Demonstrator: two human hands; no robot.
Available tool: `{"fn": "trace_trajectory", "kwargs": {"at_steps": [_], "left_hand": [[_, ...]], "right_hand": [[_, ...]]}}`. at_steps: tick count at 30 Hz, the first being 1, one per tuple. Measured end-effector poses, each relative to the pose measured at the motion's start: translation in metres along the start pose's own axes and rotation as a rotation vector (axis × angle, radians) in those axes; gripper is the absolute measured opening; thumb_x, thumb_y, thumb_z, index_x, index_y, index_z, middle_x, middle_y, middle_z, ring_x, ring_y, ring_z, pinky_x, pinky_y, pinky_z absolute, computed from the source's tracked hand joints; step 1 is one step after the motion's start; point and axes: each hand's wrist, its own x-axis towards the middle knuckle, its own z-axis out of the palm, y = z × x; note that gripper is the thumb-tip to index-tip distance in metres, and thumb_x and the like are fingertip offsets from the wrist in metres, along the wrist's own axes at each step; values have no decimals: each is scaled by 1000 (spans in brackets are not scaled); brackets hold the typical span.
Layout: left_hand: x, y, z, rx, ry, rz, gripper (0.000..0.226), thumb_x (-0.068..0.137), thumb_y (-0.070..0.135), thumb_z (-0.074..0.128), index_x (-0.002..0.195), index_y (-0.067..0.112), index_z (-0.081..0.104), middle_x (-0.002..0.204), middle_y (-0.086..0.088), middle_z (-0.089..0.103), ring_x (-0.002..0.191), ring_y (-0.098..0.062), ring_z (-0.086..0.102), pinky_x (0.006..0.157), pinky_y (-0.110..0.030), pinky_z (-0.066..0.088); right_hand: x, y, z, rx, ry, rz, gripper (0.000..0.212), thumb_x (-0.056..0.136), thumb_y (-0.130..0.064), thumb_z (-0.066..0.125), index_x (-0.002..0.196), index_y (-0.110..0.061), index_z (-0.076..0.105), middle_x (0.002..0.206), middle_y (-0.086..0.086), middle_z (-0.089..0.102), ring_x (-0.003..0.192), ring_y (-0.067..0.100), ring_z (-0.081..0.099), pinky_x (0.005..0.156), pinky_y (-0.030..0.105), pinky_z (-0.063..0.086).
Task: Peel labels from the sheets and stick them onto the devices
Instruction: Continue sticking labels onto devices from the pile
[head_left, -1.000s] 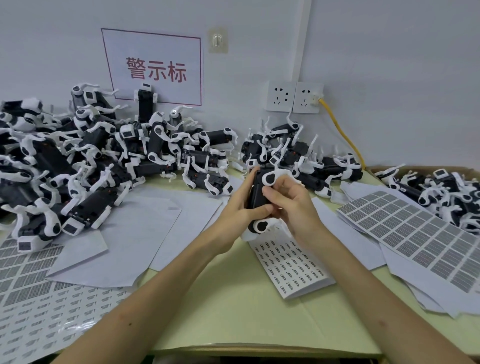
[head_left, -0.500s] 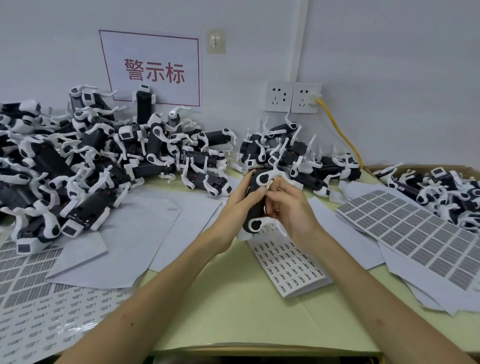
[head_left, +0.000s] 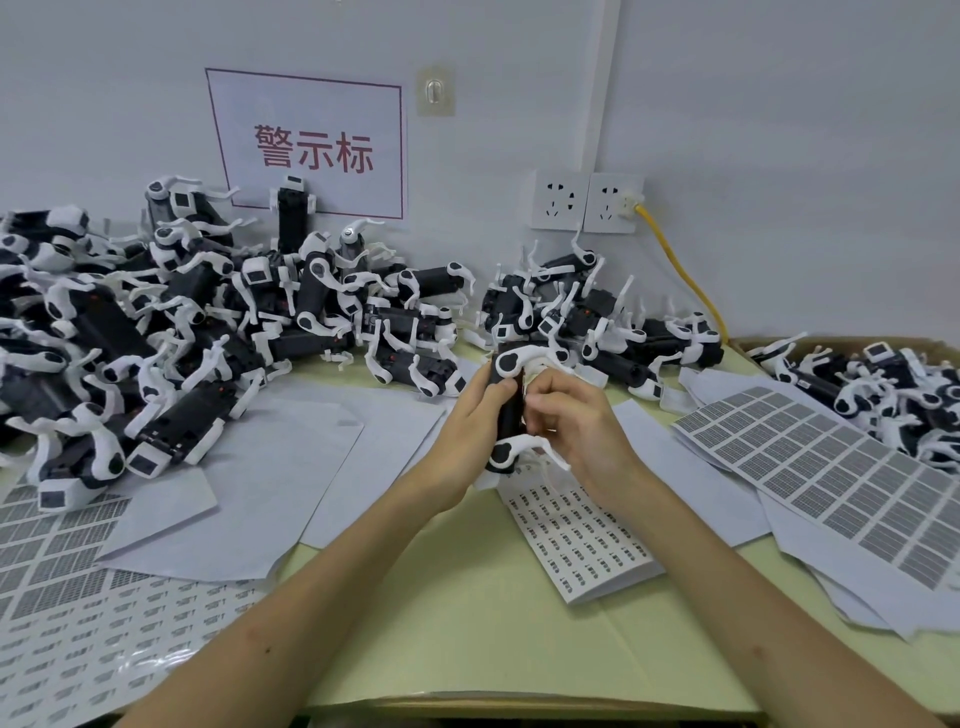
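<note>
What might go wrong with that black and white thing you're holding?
The left hand grips the device upright while the right hand works on its side. Any label there is hidden by the fingers and might go on crooked. The device is held over the small-label sheet, so its white leg may snag it. The pile of devices lies near, so finished and unfinished ones might get mixed.
</note>
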Motion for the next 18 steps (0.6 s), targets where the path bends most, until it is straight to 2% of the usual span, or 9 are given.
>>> {"fn": "trace_trajectory", "kwargs": {"at_steps": [3, 7, 10, 13, 18], "left_hand": [[0, -1, 0, -26, -16, -7, 28, 110, 25, 40, 114, 38, 64, 88, 19, 71, 85, -1, 66, 77, -23, 49], [1, -1, -1, -62, -63, 0, 30, 110, 19, 37, 125, 29, 61, 103, 2, 67, 86, -4, 66, 73, -19, 52], [1, -1, -2, -80, -87, 11, 29, 103, 24, 42, 127, 23, 59, 102, 3, 66, 87, -3, 65, 74, -18, 52], [1, -1, -3, -97, -107, -8, 42, 88, 33, 45, 127, 23, 59, 103, 3, 66, 93, -9, 64, 83, -27, 51], [4, -4, -4, -132, -143, -18, 40, 84, 32, 48, 121, 19, 57, 96, -5, 64, 92, -20, 62, 88, -40, 49]], "right_hand": [[0, 0, 0, 14, 20, 12, 13, 80, -16, 62, 67, -16, 61, 62, 3, 50, 60, 16, 46, 57, 32, 31], [1, -1, 0, 33, 32, 9, 13, 78, -15, 62, 65, -16, 61, 62, 3, 50, 60, 16, 45, 58, 31, 31], [2, -1, 0, 54, 34, 3, 16, 77, -15, 61, 62, -18, 62, 61, 1, 50, 59, 15, 46, 56, 29, 33], [1, -1, 0, 52, 34, 2, 15, 77, -15, 62, 62, -18, 63, 61, 1, 51, 58, 14, 46, 55, 28, 33], [2, 0, -1, 51, 43, 8, 16, 77, -16, 63, 62, -21, 64, 60, 1, 52, 56, 14, 49, 56, 26, 37]]}}
